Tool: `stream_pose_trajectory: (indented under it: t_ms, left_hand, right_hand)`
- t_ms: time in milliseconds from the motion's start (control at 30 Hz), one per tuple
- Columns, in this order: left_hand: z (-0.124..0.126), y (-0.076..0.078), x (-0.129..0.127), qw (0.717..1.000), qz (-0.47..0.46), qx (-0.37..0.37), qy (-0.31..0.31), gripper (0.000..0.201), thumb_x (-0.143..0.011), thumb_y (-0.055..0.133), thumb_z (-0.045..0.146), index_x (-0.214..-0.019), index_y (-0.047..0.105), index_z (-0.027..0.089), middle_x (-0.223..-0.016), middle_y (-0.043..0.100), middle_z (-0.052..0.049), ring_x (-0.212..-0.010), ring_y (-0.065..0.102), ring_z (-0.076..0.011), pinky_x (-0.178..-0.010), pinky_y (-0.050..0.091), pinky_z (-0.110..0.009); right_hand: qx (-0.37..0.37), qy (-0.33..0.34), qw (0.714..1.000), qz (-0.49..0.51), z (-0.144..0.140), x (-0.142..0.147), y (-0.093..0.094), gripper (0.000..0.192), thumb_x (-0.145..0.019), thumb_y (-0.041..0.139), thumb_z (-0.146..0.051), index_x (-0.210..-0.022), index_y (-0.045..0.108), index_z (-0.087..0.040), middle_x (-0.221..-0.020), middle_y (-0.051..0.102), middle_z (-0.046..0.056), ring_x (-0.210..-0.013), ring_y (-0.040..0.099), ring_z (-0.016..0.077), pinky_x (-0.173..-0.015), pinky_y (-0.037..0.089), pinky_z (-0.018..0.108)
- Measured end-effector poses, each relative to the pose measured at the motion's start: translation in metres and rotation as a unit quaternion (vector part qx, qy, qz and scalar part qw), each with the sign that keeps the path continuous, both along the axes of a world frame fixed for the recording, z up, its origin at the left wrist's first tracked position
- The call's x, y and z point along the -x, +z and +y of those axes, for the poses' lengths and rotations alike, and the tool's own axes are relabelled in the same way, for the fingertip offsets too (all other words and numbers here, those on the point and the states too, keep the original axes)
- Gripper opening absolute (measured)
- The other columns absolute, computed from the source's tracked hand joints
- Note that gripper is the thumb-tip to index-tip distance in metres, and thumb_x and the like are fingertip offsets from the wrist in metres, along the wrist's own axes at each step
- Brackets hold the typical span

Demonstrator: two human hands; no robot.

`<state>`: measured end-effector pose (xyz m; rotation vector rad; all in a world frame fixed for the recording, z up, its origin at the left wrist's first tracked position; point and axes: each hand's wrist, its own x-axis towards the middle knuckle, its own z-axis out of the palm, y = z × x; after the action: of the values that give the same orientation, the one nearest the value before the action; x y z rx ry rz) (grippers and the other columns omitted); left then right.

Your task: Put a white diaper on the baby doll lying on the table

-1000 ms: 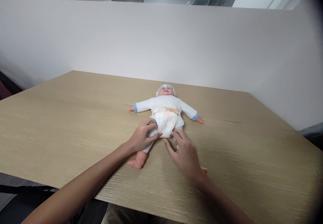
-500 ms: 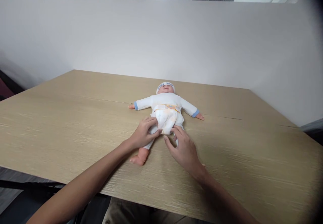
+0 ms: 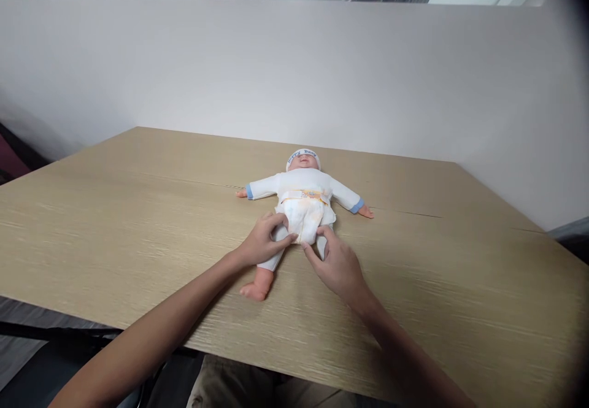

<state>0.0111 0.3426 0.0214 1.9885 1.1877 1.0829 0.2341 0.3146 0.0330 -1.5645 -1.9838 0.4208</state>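
Note:
A baby doll (image 3: 302, 179) lies on its back on the table, arms spread, in a white outfit with blue cuffs and a lettered white cap. Around its hips is a white diaper (image 3: 304, 215) with an orange-patterned waistband. My left hand (image 3: 265, 239) grips the diaper's edge by the leg on the left, thumb near the crotch. On the opposite leg edge, my right hand (image 3: 338, 264) pinches the diaper between thumb and curled fingers. One bare doll foot (image 3: 258, 286) shows below my left hand; my right hand and forearm hide the other.
The wooden table (image 3: 138, 224) has a thin seam running across it. A pale partition (image 3: 294, 70) rises behind its far edge. Dark chair parts (image 3: 59, 365) and my lap (image 3: 248, 386) are at the near edge.
My right thumb and fingers have moved slightly up and closed in on the diaper's leg edge. My left hand stays almost in place on the other edge.

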Motion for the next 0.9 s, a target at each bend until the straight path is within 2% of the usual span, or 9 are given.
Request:
stream_pose_trajectory:
  t_ms: [167, 267, 367, 433, 567, 700, 800, 900]
  left_hand:
    - [0.002, -0.007, 0.003, 0.997, -0.067, 0.041, -0.002, 0.030, -0.091, 0.081, 0.043, -0.099, 0.061, 0.022, -0.088, 0.060, 0.002, -0.083, 0.053, -0.0178, -0.075, 0.040, -0.029]
    - [0.003, -0.016, 0.002, 0.989, -0.133, 0.070, 0.002, 0.038, -0.089, 0.084, 0.044, -0.104, 0.056, 0.022, -0.094, 0.060, 0.002, -0.085, 0.054, -0.0159, -0.076, 0.041, -0.028]
    - [0.005, -0.025, -0.001, 0.972, -0.212, 0.097, 0.020, 0.051, -0.084, 0.088, 0.047, -0.111, 0.052, 0.023, -0.109, 0.064, -0.002, -0.093, 0.060, -0.0164, -0.082, 0.046, -0.028]
    - [0.004, -0.027, -0.003, 0.963, -0.241, 0.117, 0.027, 0.056, -0.083, 0.089, 0.049, -0.116, 0.052, 0.023, -0.112, 0.066, -0.004, -0.096, 0.064, -0.0174, -0.084, 0.048, -0.030]
    - [-0.001, -0.022, -0.003, 0.975, -0.195, 0.106, 0.024, 0.046, -0.086, 0.086, 0.050, -0.112, 0.062, 0.020, -0.117, 0.070, -0.008, -0.105, 0.067, -0.0211, -0.092, 0.050, -0.032]
    - [-0.002, -0.014, -0.003, 0.991, -0.097, 0.092, 0.011, 0.037, -0.090, 0.081, 0.051, -0.104, 0.073, 0.018, -0.102, 0.075, -0.004, -0.093, 0.066, -0.0221, -0.084, 0.049, -0.032]
    - [0.001, -0.012, -0.004, 0.985, -0.121, 0.119, -0.030, 0.038, -0.091, 0.080, 0.052, -0.106, 0.076, 0.017, -0.104, 0.077, -0.005, -0.096, 0.066, -0.0242, -0.087, 0.050, -0.034]
    - [0.003, -0.011, -0.002, 0.961, -0.196, 0.189, -0.054, 0.044, -0.091, 0.080, 0.053, -0.115, 0.076, 0.017, -0.115, 0.077, -0.010, -0.104, 0.068, -0.0270, -0.092, 0.051, -0.037]
  right_hand:
    - [-0.021, -0.046, 0.994, 0.095, 0.008, -0.006, -0.004, 0.040, -0.090, 0.068, -0.056, -0.111, 0.053, -0.025, -0.098, 0.077, 0.005, -0.062, 0.059, 0.0189, -0.063, 0.041, 0.031]
    - [-0.018, -0.047, 0.990, 0.131, 0.012, -0.014, -0.001, 0.047, -0.087, 0.073, -0.061, -0.109, 0.050, -0.026, -0.098, 0.079, 0.005, -0.058, 0.056, 0.0172, -0.064, 0.043, 0.032]
    - [0.002, -0.034, 0.990, 0.140, 0.013, -0.022, 0.003, 0.049, -0.085, 0.076, -0.065, -0.106, 0.054, -0.026, -0.098, 0.081, 0.004, -0.056, 0.056, 0.0165, -0.065, 0.044, 0.033]
    - [0.013, -0.024, 0.991, 0.134, 0.013, -0.025, 0.007, 0.048, -0.086, 0.075, -0.067, -0.104, 0.060, -0.026, -0.100, 0.083, 0.006, -0.059, 0.058, 0.0176, -0.065, 0.045, 0.033]
    - [0.024, -0.009, 0.994, 0.109, 0.011, -0.026, 0.013, 0.042, -0.089, 0.072, -0.066, -0.097, 0.073, -0.025, -0.097, 0.083, 0.006, -0.061, 0.062, 0.0197, -0.064, 0.045, 0.034]
    - [0.011, 0.017, 0.997, 0.073, 0.009, -0.018, 0.012, 0.034, -0.095, 0.067, -0.057, -0.090, 0.076, -0.025, -0.090, 0.081, 0.004, -0.069, 0.066, 0.0216, -0.067, 0.044, 0.033]
    - [-0.021, 0.030, 0.998, 0.052, 0.010, -0.013, 0.007, 0.033, -0.097, 0.066, -0.052, -0.080, 0.070, -0.024, -0.089, 0.077, 0.006, -0.078, 0.066, 0.0229, -0.072, 0.044, 0.033]
    - [-0.008, 0.023, 0.996, 0.092, 0.012, -0.013, 0.003, 0.034, -0.096, 0.065, -0.053, -0.080, 0.069, -0.023, -0.086, 0.073, 0.005, -0.076, 0.062, 0.0218, -0.070, 0.044, 0.032]
